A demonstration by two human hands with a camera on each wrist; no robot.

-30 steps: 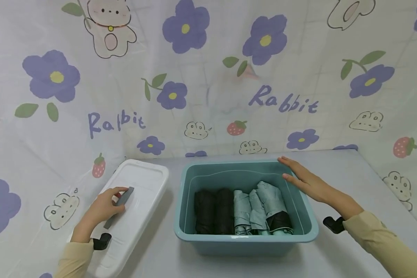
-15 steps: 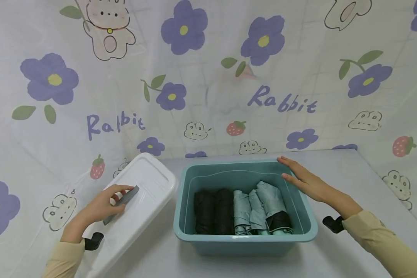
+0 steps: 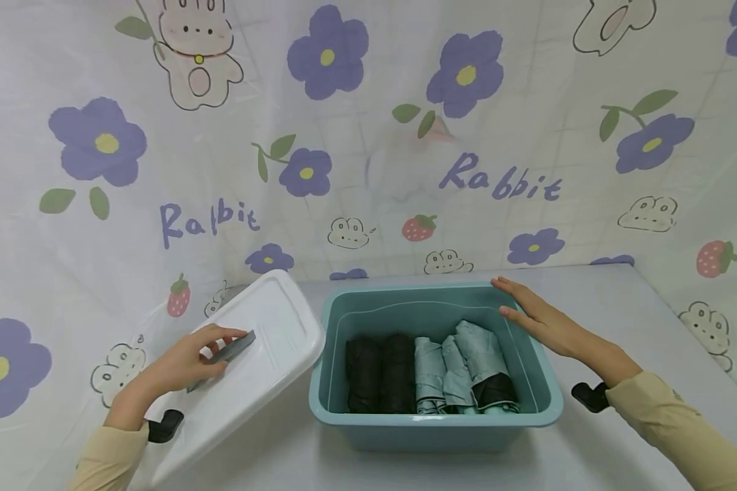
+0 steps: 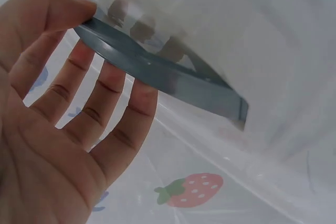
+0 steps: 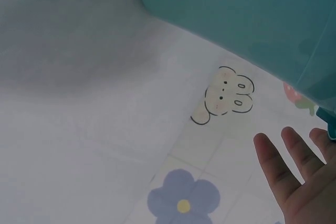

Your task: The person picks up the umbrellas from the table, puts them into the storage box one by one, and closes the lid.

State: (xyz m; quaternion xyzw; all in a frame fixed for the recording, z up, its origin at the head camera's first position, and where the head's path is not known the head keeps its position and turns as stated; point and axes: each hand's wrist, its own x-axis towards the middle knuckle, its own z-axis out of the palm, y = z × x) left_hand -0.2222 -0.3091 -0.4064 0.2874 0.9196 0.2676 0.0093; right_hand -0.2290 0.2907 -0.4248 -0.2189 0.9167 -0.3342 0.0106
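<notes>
My left hand [image 3: 184, 363] holds the grey handle [image 3: 238, 345] on a white plastic lid [image 3: 282, 314]. The lid tilts, its far right corner at the left rim of a teal storage bin [image 3: 430, 438]; whether they touch I cannot tell. In the left wrist view the fingertips and thumb pinch the handle [image 4: 178, 86]. My right hand [image 3: 546, 324] lies along the bin's right rim with straight fingers; the right wrist view has them extended beside the bin wall [image 5: 236, 14]. Inside the bin are two black rolled bundles [image 3: 398, 375] and several pale teal ones [image 3: 430, 368].
A whitish sheet covers the table [image 3: 596, 300] on which the bin stands. Behind hangs a curtain [image 3: 381, 191] printed with purple flowers, rabbits and strawberries. A black wrist-worn device [image 3: 166, 426] sits at the left wrist, another [image 3: 589, 397] at the right.
The lid has come up on a tilt and shifted right toward the bin, held by my left hand. My right hand stays at the bin's right rim.
</notes>
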